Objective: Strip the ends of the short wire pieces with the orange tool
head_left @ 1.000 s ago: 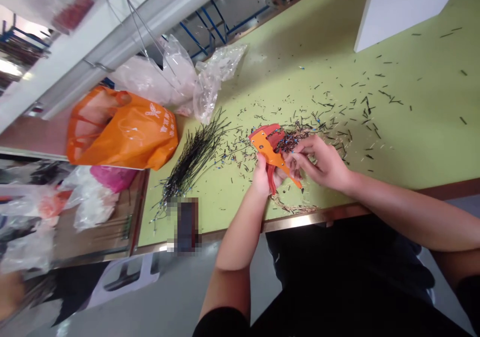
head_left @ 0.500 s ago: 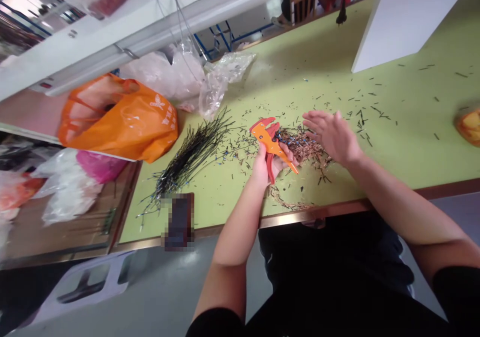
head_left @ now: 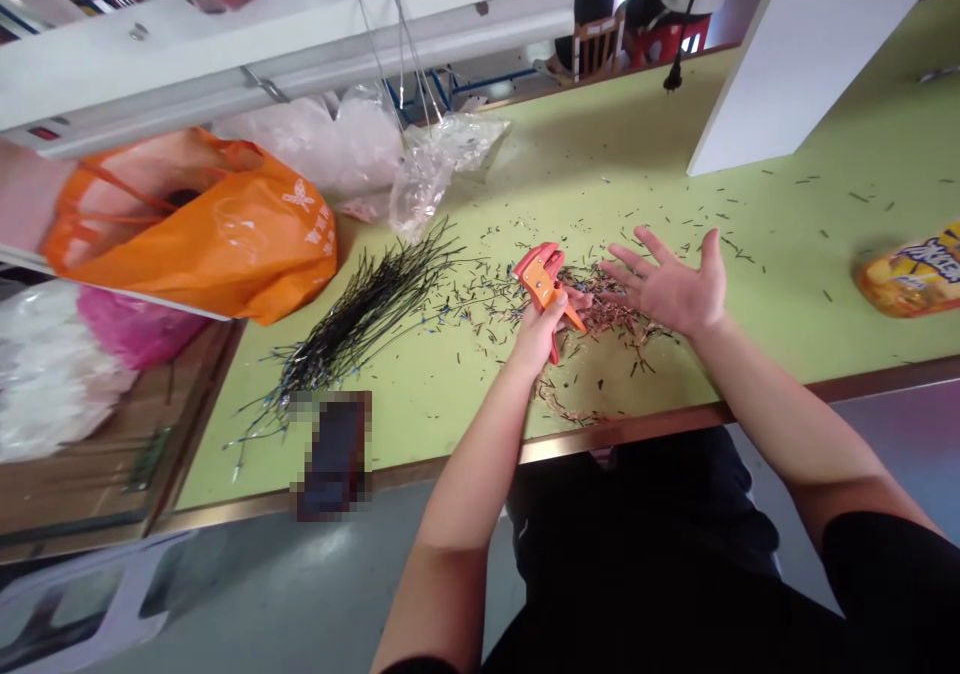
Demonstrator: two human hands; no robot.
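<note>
The left hand (head_left: 543,330) is closed in a grip, thumb (head_left: 556,304) on top, its forearm (head_left: 476,464) angling up and rightward. Well apart from it, the right hand (head_left: 679,292) is open, palm up, fingers spread leftward and thumb out, the right elbow (head_left: 832,489) bent.

Lettering on the orange bag (head_left: 247,254) and yellow package (head_left: 896,284) is unclear.

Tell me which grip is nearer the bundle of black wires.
Left. The left grip holds the orange-and-red tool, to the right of the bundle; the right grip, open and empty, is farther right, beyond the tool.
</note>
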